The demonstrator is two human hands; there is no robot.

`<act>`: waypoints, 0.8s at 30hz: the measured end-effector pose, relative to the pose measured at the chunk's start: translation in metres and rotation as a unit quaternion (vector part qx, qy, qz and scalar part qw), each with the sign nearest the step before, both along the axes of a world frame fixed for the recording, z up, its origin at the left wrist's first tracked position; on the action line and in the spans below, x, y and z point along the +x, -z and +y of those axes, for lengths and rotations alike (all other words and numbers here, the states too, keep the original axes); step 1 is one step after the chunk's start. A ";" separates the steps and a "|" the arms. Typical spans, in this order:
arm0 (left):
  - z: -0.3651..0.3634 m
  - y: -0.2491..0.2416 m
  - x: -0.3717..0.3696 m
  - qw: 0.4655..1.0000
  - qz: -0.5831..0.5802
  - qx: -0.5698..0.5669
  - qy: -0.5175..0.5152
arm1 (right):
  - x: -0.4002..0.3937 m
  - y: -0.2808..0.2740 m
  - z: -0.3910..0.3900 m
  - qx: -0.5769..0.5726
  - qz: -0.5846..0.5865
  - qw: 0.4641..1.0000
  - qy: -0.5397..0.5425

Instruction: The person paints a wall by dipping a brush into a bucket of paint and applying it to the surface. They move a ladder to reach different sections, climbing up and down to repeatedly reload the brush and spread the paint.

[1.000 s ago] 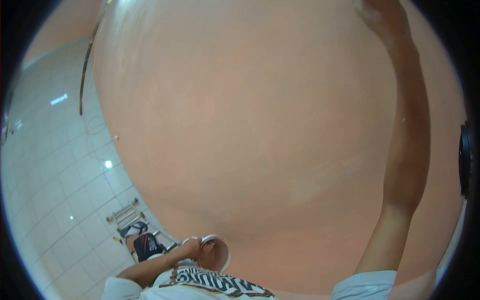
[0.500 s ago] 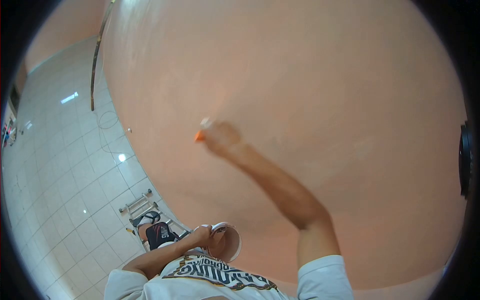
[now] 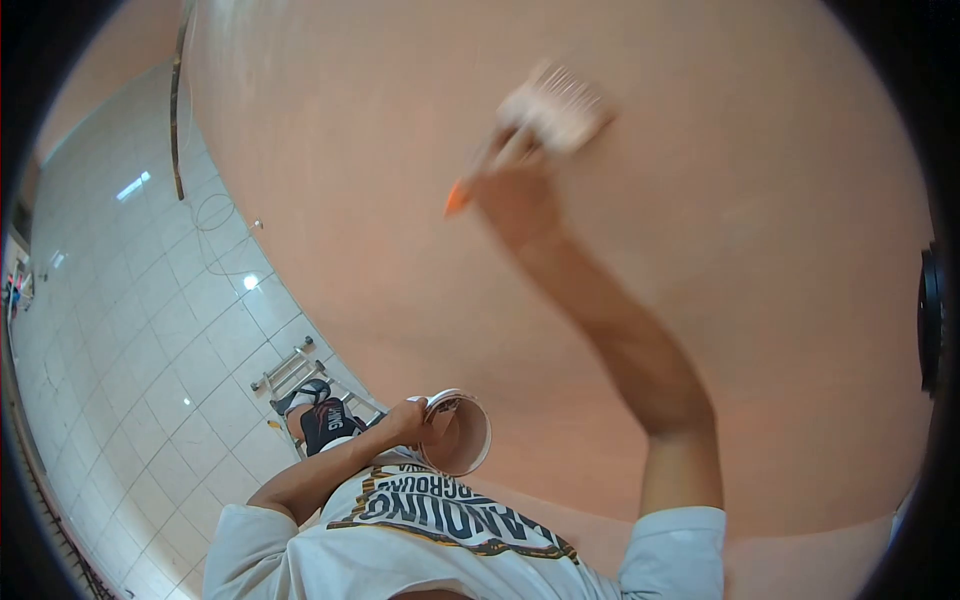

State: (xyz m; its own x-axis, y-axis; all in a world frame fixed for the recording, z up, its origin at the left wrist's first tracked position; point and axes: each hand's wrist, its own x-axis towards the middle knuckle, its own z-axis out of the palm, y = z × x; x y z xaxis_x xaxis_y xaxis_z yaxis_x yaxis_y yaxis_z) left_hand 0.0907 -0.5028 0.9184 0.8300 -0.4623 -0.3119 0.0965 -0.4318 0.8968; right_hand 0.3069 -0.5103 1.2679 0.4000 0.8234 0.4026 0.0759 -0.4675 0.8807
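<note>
Nearby, gripping a bucket (image 3: 470, 440) at its side with the curled left hand (image 3: 408, 420), just by the printed shirt (image 3: 420, 515); farther out, clasping a wide brush (image 3: 555, 105) in the right hand (image 3: 515, 185), wrapped round the handle (image 3: 456, 198) (mostly hidden, save an orange end). White-rimmed, round-mouthed and peach-toned inside, for the bucket; pale and blurred, for the brush. Just right of the left hand; beyond the right knuckles, before the peach wall (image 3: 350, 200).
</note>
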 end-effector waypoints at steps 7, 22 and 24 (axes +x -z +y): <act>0.004 -0.018 0.004 0.998 0.055 -0.009 0.003 | -0.057 0.107 -0.048 0.125 0.518 0.846 -0.024; 0.007 -0.040 0.007 0.997 0.066 -0.025 -0.004 | -0.089 0.044 -0.090 0.012 0.117 0.987 0.113; 0.005 -0.021 0.006 0.997 0.070 -0.030 -0.002 | -0.107 0.104 -0.081 0.038 0.357 0.929 0.093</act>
State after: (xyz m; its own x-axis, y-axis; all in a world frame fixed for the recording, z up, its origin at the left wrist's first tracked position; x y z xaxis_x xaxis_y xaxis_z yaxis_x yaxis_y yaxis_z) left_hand 0.0966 -0.4978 0.9398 0.7823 -0.4810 -0.3958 0.2232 -0.3769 0.8990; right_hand 0.2004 -0.5916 1.1643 0.7196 0.6935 0.0334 0.5402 -0.5895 0.6005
